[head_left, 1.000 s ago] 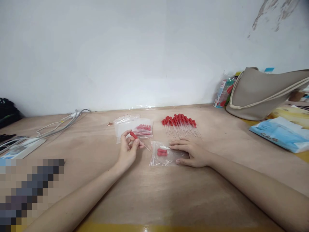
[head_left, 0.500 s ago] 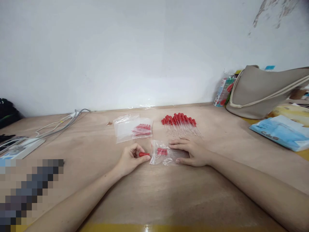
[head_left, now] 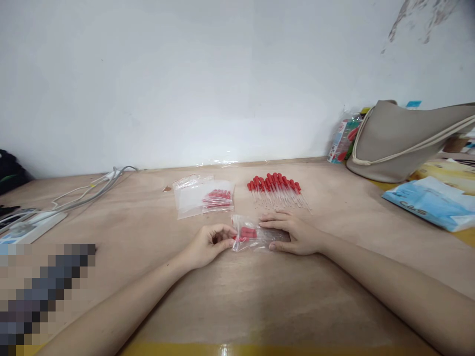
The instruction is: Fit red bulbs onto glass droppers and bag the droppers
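A clear zip bag [head_left: 261,242] lies flat in front of me, with red-bulbed droppers [head_left: 248,232] inside it. At its left mouth, my left hand [head_left: 211,244] pinches the red bulb end of another dropper [head_left: 237,239], whose stem reaches into the bag. My right hand [head_left: 297,234] rests over the bag's right end and holds it, thumb and fingers apart on either side. Beyond the bag, a fanned pile of red-bulbed droppers [head_left: 274,184] lies on the table. To the left of that pile are flat clear bags [head_left: 189,200], one with red bulbs showing through.
A white power strip [head_left: 44,225] with grey cables [head_left: 89,195] is at the left. To the right stand a grey drawstring bag [head_left: 397,143], a clear printed package [head_left: 343,141] and a blue tissue pack [head_left: 419,205]. The wall [head_left: 185,89] closes off the table's back.
My left hand has moved right, pushing the dropper further into the bag, so its bulb is now at the mouth. My right hand has stayed in place.
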Tool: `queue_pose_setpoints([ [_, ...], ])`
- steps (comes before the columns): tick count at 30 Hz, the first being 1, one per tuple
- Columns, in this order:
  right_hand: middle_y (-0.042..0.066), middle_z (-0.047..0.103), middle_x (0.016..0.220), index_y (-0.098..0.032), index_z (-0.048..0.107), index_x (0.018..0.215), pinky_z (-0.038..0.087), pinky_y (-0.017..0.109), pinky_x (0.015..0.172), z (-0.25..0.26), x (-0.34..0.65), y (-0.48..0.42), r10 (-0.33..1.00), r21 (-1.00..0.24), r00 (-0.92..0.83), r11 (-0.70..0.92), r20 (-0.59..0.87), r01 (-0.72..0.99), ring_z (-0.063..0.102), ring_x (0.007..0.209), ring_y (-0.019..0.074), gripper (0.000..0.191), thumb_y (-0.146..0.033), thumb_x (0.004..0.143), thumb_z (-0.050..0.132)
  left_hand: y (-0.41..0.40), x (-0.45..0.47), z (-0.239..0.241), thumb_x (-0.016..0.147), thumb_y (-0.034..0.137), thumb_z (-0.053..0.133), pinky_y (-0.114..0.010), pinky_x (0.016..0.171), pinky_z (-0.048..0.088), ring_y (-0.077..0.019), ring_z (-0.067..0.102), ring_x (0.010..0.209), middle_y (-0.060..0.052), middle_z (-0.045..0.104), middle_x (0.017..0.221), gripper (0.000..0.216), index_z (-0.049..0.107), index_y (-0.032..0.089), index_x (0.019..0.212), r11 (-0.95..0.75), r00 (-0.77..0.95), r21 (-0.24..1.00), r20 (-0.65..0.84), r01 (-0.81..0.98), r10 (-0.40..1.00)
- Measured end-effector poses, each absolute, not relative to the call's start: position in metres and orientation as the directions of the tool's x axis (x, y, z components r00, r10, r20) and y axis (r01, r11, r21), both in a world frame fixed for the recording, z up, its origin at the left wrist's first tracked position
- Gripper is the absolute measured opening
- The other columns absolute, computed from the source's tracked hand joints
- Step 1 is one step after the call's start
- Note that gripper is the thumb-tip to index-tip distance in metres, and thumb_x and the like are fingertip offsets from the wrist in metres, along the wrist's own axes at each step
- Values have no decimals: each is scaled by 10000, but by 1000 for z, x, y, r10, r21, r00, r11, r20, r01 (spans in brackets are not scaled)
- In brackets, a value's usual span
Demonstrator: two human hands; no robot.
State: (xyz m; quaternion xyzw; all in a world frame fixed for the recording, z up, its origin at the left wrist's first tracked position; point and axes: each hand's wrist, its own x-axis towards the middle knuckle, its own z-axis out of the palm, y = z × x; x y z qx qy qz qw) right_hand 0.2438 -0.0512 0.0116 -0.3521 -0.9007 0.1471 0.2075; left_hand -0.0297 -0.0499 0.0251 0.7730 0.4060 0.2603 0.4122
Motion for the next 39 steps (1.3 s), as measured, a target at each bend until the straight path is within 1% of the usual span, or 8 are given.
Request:
queue_pose_setpoints([
  [6, 79, 481, 1273, -257, 477, 1240, 219, 466, 1013, 11, 245, -51, 692, -424, -671, 709, 266, 563, 422, 1170, 254, 580, -541, 739, 542, -43, -19, 15, 688, 338, 650, -182, 504, 355, -84, 503, 556, 2, 580, 655, 274, 486, 146, 796, -295, 535, 891, 71, 346, 842],
  [13, 86, 430, 1320, -263, 406, 1291, 136, 500, 1035, 15, 244, -52, 676, -432, -706, 712, 211, 553, 376, 1217, 254, 664, -560, 716, 556, -34, -26, 27, 650, 280, 669, -205, 544, 407, -94, 524, 587, -1, 576, 664, 237, 532, 141, 786, -298, 559, 884, 52, 360, 828],
  [17, 86, 419, 1328, -269, 375, 1308, 125, 504, 1037, 15, 244, -51, 664, -439, -714, 722, 223, 535, 364, 1227, 252, 675, -550, 722, 556, -11, -19, 48, 702, 226, 581, -237, 593, 443, -116, 543, 633, -12, 570, 683, 91, 545, 149, 733, -468, 447, 785, 276, 407, 851],
  [21, 90, 417, 1329, -266, 392, 1299, 124, 507, 1036, 15, 243, -52, 671, -440, -708, 716, 221, 542, 369, 1223, 255, 659, -546, 725, 553, 20, 24, 52, 739, 228, 531, -262, 661, 456, -138, 573, 682, -27, 602, 731, 79, 555, 153, 737, -566, 470, 617, 333, 547, 817],
  [27, 90, 425, 1323, -254, 393, 1299, 132, 508, 1030, 16, 243, -52, 667, -423, -711, 724, 224, 545, 374, 1217, 255, 659, -542, 729, 550, 52, 93, 40, 718, 390, 568, -372, 787, 420, -265, 546, 939, -135, 546, 1026, 371, 500, 150, 992, -348, 227, 403, 317, 846, 921],
  [30, 89, 419, 1326, -254, 384, 1304, 129, 513, 1026, 16, 242, -52, 662, -413, -717, 729, 219, 546, 373, 1217, 251, 654, -541, 737, 541, 60, 103, 38, 703, 377, 588, -403, 799, 407, -307, 527, 997, -173, 510, 1097, 435, 456, 145, 1047, -248, 157, 441, 232, 863, 960],
  [34, 94, 421, 1324, -243, 393, 1299, 134, 510, 1027, 15, 243, -51, 659, -409, -718, 733, 226, 544, 376, 1213, 253, 666, -547, 727, 549, 71, 95, 38, 697, 245, 597, -388, 790, 416, -302, 554, 965, -168, 580, 970, 342, 470, 123, 990, -212, 147, 512, 164, 833, 975],
  [39, 86, 416, 1330, -252, 400, 1294, 133, 502, 1034, 14, 243, -51, 666, -414, -711, 726, 224, 550, 378, 1214, 250, 652, -547, 730, 545, 67, 79, 44, 733, 165, 573, -307, 688, 471, -198, 618, 775, -100, 600, 877, 460, 362, 133, 1141, -154, 111, 651, 107, 743, 988],
])
